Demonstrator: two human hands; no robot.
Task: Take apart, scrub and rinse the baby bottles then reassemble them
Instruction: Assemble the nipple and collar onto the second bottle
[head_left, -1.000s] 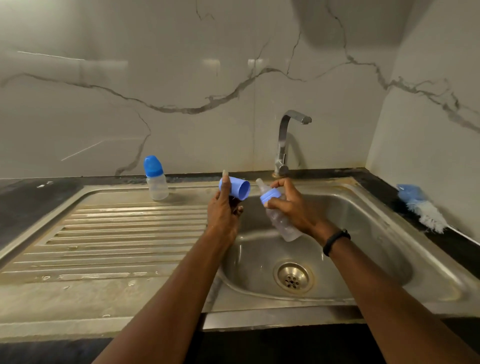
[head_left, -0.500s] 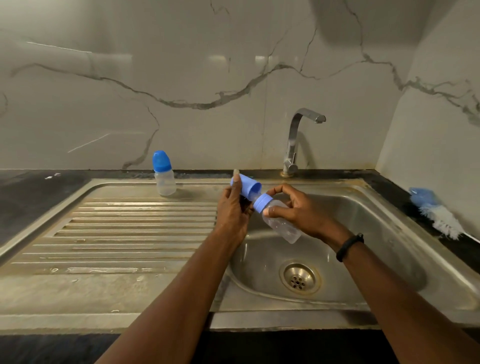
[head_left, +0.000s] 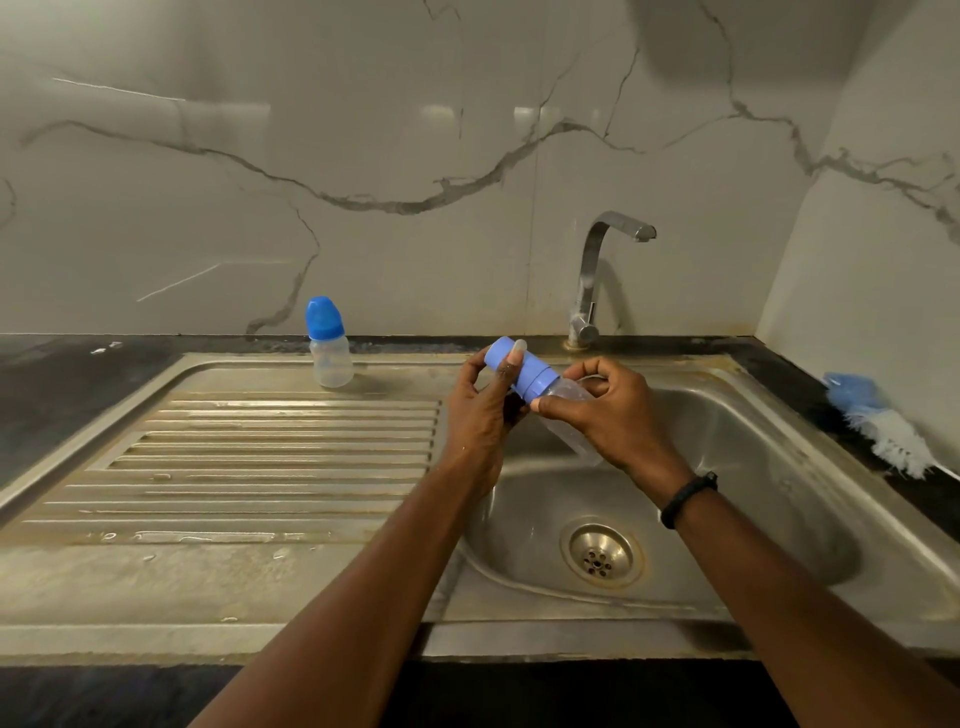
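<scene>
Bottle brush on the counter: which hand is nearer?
Right. The right hand holds the bottle over the basin, closer to the bottle brush at far right. The left hand, gripping the cap, is farther.

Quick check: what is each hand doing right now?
Left hand: gripping the blue plastic cap.
Right hand: gripping the clear plastic baby bottle over the sink.
</scene>
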